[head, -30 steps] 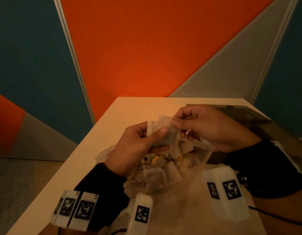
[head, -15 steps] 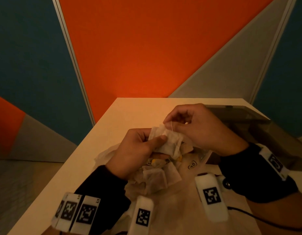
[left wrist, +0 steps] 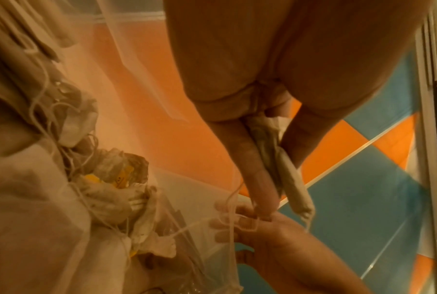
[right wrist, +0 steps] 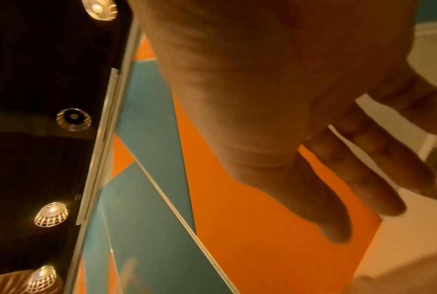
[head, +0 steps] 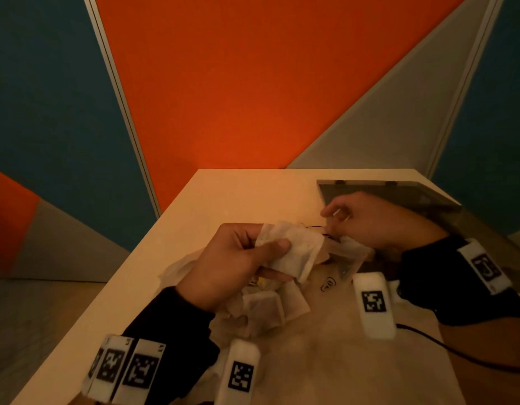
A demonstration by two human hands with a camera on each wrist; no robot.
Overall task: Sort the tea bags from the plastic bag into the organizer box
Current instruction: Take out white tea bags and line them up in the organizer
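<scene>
Person is wearing dark long sleeves [head: 171, 323]; white rectangular wrist blocks [head: 374, 305] are carrying black square-pattern marker tags, lower frame. Thin black cable [head: 457, 353] is trailing off lower right.

table [head: 212, 197]: plastic bag [head: 326, 340] near front | tea bags [head: 264, 311] in bag | organizer box [head: 399, 190] back right

Matt paper tea bags [head: 294, 252], thin clear plastic bag [head: 345, 266], smooth matt table [head: 247, 194]
</scene>
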